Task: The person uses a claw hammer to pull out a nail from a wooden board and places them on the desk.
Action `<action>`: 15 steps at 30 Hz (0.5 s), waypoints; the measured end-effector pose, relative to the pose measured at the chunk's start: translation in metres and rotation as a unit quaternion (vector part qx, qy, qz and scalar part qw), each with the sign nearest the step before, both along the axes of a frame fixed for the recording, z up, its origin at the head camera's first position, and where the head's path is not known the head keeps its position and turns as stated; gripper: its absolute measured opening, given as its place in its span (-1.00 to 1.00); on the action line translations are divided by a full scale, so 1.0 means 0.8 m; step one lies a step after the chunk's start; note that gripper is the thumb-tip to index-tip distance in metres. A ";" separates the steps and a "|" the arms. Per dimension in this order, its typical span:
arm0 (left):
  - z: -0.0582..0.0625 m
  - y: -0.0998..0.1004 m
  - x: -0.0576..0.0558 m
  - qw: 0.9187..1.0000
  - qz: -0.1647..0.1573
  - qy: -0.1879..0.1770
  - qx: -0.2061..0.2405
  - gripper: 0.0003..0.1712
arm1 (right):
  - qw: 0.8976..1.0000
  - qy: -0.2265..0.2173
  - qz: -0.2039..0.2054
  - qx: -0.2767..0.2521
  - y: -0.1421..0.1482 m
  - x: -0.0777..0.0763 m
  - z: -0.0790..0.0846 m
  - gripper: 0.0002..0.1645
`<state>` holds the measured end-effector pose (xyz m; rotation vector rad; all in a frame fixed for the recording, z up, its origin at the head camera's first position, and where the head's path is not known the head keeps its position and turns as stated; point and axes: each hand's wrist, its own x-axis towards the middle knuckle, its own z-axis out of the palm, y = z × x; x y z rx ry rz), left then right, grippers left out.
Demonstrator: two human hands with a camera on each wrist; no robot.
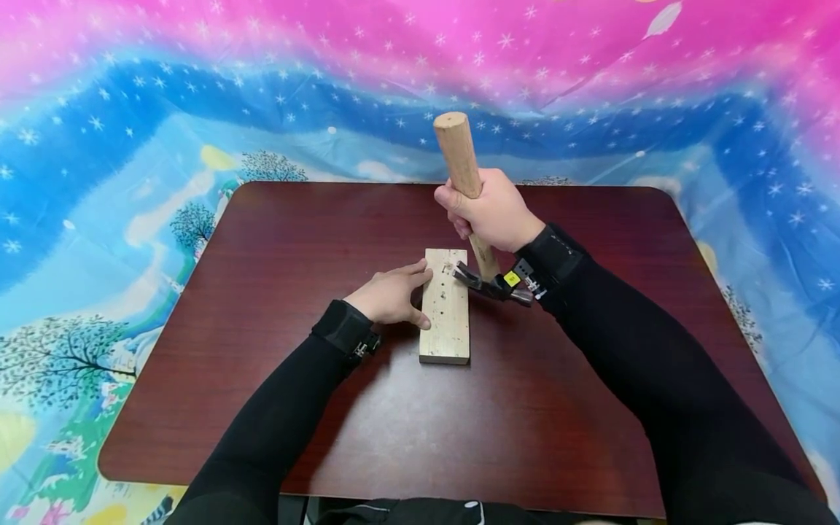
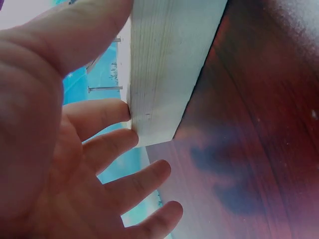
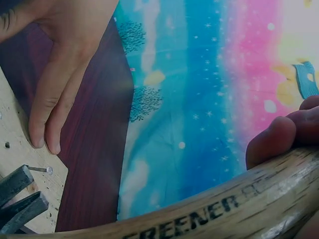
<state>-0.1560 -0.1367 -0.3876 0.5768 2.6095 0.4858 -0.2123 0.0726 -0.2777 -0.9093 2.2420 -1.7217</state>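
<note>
A pale wooden board (image 1: 445, 339) lies lengthwise on the table, with dark holes and a few nails along it. My left hand (image 1: 391, 294) is at its left edge, with straight fingertips and thumb touching the wood. My right hand (image 1: 496, 213) grips the wooden handle (image 1: 462, 157) of a claw hammer, butt end up. The hammer's head (image 1: 491, 286) is low over the board's right edge, claw toward the board. In the right wrist view, the claw (image 3: 22, 201) is beside a nail (image 3: 37, 169) that sticks out. Another nail (image 2: 104, 89) protrudes in the left wrist view.
The dark red-brown table (image 1: 315, 240) has rounded corners and extends around the board on every side. Behind it and at its sides hangs a colourful cloth (image 1: 367, 95) printed with trees and snowflakes. A black-clothed lap shows at the front edge.
</note>
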 end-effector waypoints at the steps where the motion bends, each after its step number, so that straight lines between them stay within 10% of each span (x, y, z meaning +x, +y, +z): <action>1: 0.000 0.000 0.000 1.000 0.000 -0.001 0.002 0.16 | 1.000 0.000 0.002 0.005 -0.002 -0.002 0.001 -0.60; 15: -0.001 -0.003 -0.004 1.000 -0.009 -0.002 -0.003 0.19 | 0.996 -0.030 0.010 0.082 -0.042 -0.023 0.006 -0.48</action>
